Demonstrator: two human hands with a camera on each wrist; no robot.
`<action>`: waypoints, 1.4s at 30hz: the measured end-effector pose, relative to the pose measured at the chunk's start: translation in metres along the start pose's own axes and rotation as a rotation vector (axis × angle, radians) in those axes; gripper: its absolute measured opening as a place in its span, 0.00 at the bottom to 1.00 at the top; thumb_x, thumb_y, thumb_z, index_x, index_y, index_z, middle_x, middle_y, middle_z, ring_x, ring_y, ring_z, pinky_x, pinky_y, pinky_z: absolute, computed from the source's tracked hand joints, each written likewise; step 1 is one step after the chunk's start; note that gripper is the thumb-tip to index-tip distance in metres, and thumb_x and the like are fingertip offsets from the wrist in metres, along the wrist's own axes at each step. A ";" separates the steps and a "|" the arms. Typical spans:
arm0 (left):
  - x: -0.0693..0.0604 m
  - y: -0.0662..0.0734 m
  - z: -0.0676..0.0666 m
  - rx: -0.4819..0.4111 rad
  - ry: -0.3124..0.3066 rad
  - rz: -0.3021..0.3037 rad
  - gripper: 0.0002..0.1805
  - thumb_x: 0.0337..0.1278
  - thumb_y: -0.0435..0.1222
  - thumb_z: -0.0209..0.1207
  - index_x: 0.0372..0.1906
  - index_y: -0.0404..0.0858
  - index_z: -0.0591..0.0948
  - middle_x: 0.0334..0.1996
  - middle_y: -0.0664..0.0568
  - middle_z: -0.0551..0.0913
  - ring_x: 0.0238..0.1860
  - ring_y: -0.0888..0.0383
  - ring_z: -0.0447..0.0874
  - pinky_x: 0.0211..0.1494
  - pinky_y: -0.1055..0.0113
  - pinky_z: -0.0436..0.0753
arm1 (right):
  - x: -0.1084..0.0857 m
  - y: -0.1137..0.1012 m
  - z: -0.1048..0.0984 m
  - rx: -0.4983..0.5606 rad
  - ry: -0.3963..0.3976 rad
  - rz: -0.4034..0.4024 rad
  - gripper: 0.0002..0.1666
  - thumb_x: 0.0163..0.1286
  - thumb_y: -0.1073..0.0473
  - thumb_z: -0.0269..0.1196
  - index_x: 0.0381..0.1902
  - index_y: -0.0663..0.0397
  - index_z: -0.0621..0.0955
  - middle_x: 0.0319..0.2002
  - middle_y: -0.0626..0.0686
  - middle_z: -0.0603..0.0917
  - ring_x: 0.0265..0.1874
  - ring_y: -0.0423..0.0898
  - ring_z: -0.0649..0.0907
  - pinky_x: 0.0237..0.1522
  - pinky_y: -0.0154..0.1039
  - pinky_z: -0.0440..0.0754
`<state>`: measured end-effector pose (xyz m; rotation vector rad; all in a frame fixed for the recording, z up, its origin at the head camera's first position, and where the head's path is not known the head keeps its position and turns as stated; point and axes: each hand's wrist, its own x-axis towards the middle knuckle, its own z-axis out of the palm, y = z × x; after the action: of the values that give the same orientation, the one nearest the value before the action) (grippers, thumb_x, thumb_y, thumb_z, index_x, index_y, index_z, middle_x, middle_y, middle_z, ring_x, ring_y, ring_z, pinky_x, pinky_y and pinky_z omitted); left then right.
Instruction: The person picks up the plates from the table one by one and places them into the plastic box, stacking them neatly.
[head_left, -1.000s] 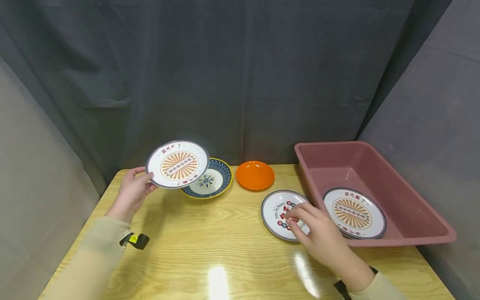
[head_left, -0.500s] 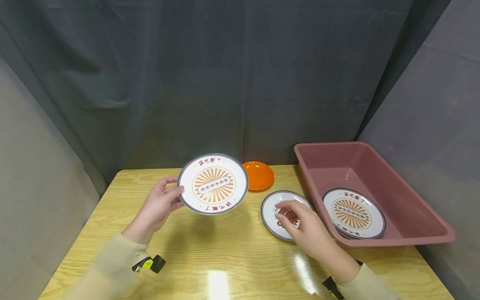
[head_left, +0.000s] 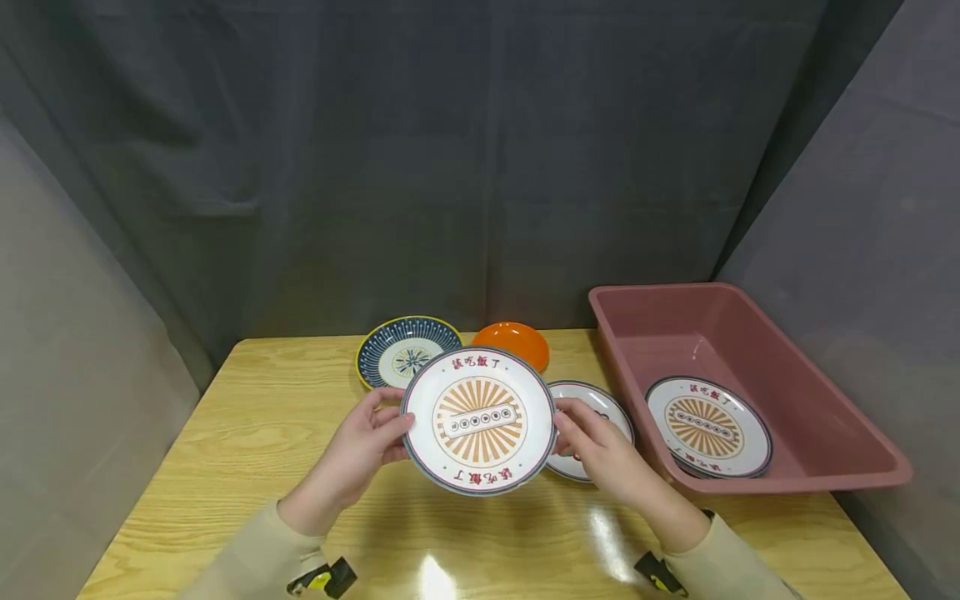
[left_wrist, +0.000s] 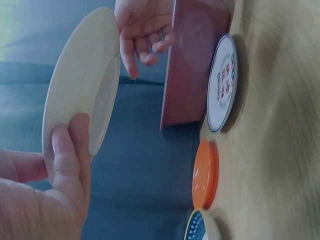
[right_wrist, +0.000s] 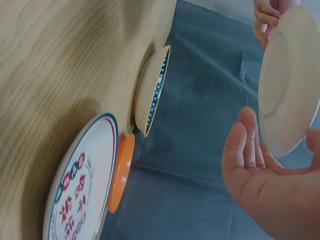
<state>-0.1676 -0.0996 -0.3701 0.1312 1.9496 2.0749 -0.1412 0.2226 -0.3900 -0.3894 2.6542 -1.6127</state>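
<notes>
A white plate (head_left: pixel 480 467) with an orange sunburst and red lettering is held up above the table, tilted towards the head camera. My left hand (head_left: pixel 363 442) grips its left rim, thumb on the face and fingers spread under the base, as the left wrist view shows. At the opposite rim is my right hand (head_left: pixel 603 446), thumb and index finger at the edge. Its other fingers (right_wrist: pixel 235 142) stand apart from the plate's underside in the right wrist view. Behind the right hand, a white plate with red and green print (head_left: pixel 592 400) lies partly hidden on the table.
A blue-patterned dish with a yellow rim (head_left: pixel 382 346) and an orange plate (head_left: pixel 517 337) sit at the table's back. The pink tub (head_left: pixel 817 408) at the right holds another sunburst plate (head_left: pixel 705 425). Grey curtains (head_left: pixel 480 167) enclose the table.
My left hand has carried the sunburst plate rightwards and down to the middle, uncovering the blue-patterned dish. My right hand has shifted slightly left and now meets the plate's right rim.
</notes>
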 end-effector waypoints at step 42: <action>-0.022 0.006 0.005 0.157 -0.116 0.056 0.16 0.81 0.39 0.45 0.51 0.27 0.71 0.37 0.49 0.80 0.35 0.58 0.86 0.43 0.68 0.81 | -0.009 -0.029 -0.066 0.222 0.028 0.188 0.31 0.83 0.55 0.52 0.71 0.76 0.63 0.36 0.45 0.84 0.31 0.36 0.85 0.33 0.33 0.85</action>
<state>-0.1465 -0.1009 -0.3610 0.3352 2.0573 1.9007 -0.1354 0.2694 -0.3346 -0.1090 2.4085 -1.8354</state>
